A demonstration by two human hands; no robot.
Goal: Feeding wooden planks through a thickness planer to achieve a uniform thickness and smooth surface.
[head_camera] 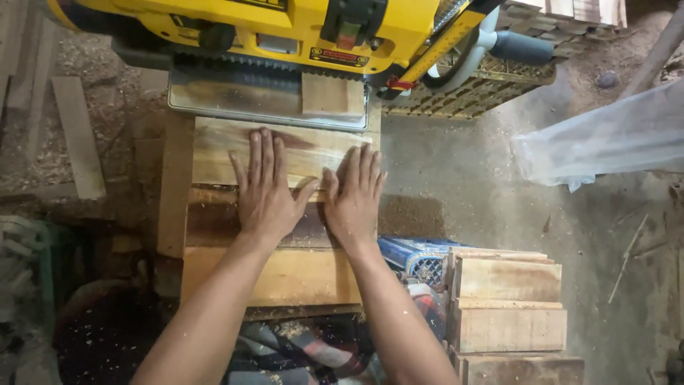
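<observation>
Two flat palms on one wooden board (285,146), lying crosswise right at the metal infeed table (235,96) of a yellow thickness planer (285,28). Left hand (265,189) spread wide open, fingers pressing down on top. Right hand (354,196) same deal, open and flat, just beside it, thumbs almost touching. Small wood block (333,95) sitting on the infeed table. Stack of planks (509,314) off to the right, sawdust everywhere on the floor (463,171).
</observation>
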